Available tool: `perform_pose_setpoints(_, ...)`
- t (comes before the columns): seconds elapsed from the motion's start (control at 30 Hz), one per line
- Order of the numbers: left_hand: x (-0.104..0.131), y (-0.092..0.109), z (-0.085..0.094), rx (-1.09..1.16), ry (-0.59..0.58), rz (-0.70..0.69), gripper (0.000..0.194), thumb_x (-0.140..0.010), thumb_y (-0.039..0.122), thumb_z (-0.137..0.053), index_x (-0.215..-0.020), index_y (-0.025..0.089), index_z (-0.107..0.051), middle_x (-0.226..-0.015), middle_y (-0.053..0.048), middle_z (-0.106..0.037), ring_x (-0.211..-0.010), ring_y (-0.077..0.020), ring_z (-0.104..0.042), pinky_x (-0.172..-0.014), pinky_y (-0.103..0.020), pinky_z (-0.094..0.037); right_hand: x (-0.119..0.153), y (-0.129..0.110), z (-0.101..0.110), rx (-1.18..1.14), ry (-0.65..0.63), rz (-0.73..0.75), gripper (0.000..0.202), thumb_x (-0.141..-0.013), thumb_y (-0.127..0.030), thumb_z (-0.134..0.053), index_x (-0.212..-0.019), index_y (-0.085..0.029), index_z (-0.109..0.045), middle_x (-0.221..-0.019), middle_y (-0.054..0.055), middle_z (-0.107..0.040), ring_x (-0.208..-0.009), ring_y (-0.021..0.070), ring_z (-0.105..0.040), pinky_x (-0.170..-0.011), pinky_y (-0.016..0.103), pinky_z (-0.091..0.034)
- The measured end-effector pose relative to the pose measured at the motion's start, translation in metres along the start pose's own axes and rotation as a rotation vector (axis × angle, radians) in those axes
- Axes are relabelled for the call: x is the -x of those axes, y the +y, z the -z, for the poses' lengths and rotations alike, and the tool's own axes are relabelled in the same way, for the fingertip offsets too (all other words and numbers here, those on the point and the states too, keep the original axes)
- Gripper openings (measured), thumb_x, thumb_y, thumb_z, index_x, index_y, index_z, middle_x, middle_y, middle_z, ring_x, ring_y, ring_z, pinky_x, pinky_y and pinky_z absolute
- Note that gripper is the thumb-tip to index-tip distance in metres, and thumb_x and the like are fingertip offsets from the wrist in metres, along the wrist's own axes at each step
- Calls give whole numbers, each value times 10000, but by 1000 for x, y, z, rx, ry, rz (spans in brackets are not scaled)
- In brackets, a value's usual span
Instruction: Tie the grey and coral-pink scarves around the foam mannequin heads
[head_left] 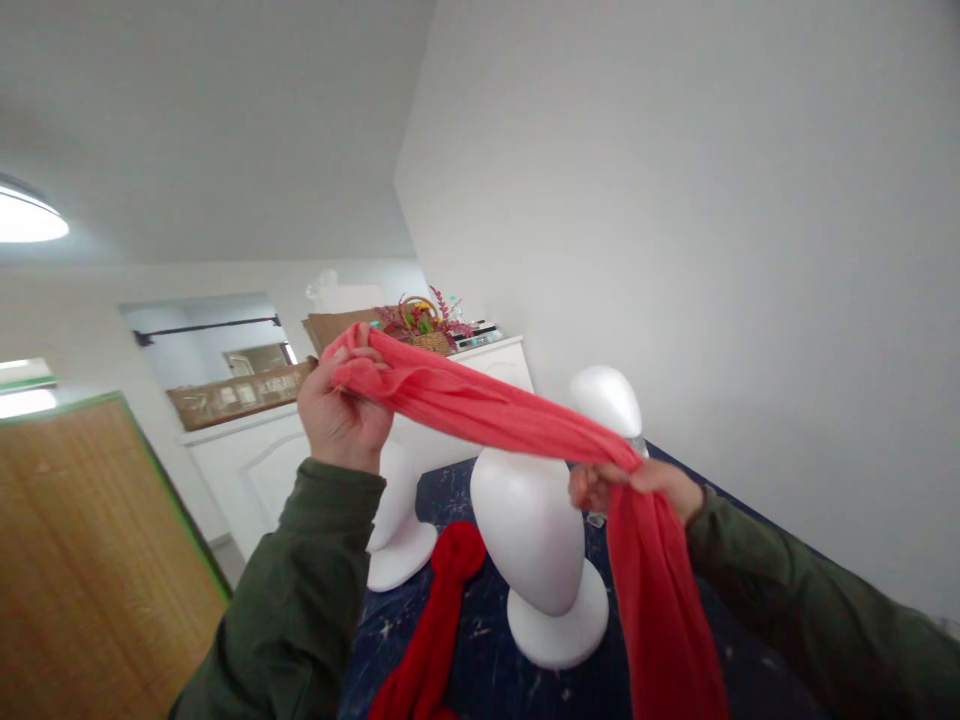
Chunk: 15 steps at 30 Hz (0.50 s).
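A coral-red scarf (487,405) is stretched between my two hands, sloping down from left to right. Its left end is bunched in my left hand (349,400), whose fingers are wrapped round it. My right hand (634,488) is closed on the cloth farther along, and the rest of the scarf hangs below it. Just under the stretched part stands a white mannequin head (529,530) on a round base. A darker red scarf (442,615), gathered near its top, lies left of that head on the dark blue marbled table (476,665).
Another white head (394,510) stands at left, partly behind my left arm, and one more (607,400) behind at right near the wall. A flower basket (427,330) sits on a white cabinet (499,362). A wooden door (90,560) is at far left.
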<state>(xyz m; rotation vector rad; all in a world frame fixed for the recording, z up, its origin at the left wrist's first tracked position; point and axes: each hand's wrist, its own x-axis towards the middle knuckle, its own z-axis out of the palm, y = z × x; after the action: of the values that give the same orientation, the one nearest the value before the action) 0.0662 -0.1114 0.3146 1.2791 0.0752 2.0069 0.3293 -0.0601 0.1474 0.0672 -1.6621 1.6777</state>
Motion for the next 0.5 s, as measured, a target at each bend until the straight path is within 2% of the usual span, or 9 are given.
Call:
perform_pose_setpoints(0.03,-12,-4,14,-51,73,-78,162,-740,63,-368,-755,129,-515,-715,-26,-565,-636,-52,-525,-657,-137,-449,-11,-12,16,-115,92,49,222,-601,-378,-586,-666,-178,-515,-764,24,-585,-793,157,-559,-806,345,-416)
perform_pose_setpoints(0.1,-31,-13,47,-110,229,-107,158,-740,66,-371,-676,149,-490,-682,-10,-549,-682,-70,-546,-739,-172,-447,-35,-27,47,-149,263,33,94,-648,-253,-534,-696,-179,-504,-632,-14,-537,-649,114,-547,-754,314,-446)
perform_pose_setpoints(0.13,-36,-18,64,-110,341,-74,168,-752,77,-357,-663,153,-477,-666,-5,-543,-666,-69,-544,-736,-171,-445,-47,-31,61,-74,352,-40,64,-666,-231,-511,-673,-169,-493,-569,-19,-506,-569,103,-526,-698,293,-461)
perform_pose_setpoints(0.17,-38,-23,82,-92,477,-18,179,-764,90,-340,-654,158,-464,-629,6,-528,-629,-67,-536,-717,-174,-448,-58,-32,74,7,482,-35,57,-684,-220,-491,-660,-168,-484,-518,-33,-474,-486,85,-487,-625,261,-466)
perform_pose_setpoints(0.2,-36,-27,99,-85,536,13,190,-779,107,-315,-659,161,-451,-599,9,-512,-602,-74,-528,-696,-188,-454,-68,-30,85,56,546,-36,56,-696,-214,-483,-661,-170,-479,-497,-40,-461,-439,76,-456,-566,237,-457)
perform_pose_setpoints(0.27,-25,-36,128,-66,591,63,208,-799,146,-276,-672,159,-441,-551,12,-483,-556,-92,-513,-648,-225,-465,-82,-19,100,142,648,-19,46,-698,-209,-488,-670,-175,-477,-485,-46,-464,-395,69,-419,-482,208,-424)
perform_pose_setpoints(0.33,-9,-45,148,-53,604,105,213,-802,169,-270,-712,145,-462,-551,2,-492,-558,-113,-523,-627,-257,-471,-88,0,108,216,713,-20,31,-684,-199,-502,-676,-175,-483,-493,-40,-487,-405,73,-428,-458,197,-403)
perform_pose_setpoints(0.5,30,-62,173,-48,623,222,240,-795,194,-312,-844,95,-526,-605,-36,-564,-613,-138,-569,-637,-266,-482,-76,67,111,480,894,-120,80,-663,-150,-474,-589,-156,-502,-472,-16,-508,-479,99,-484,-528,218,-406)
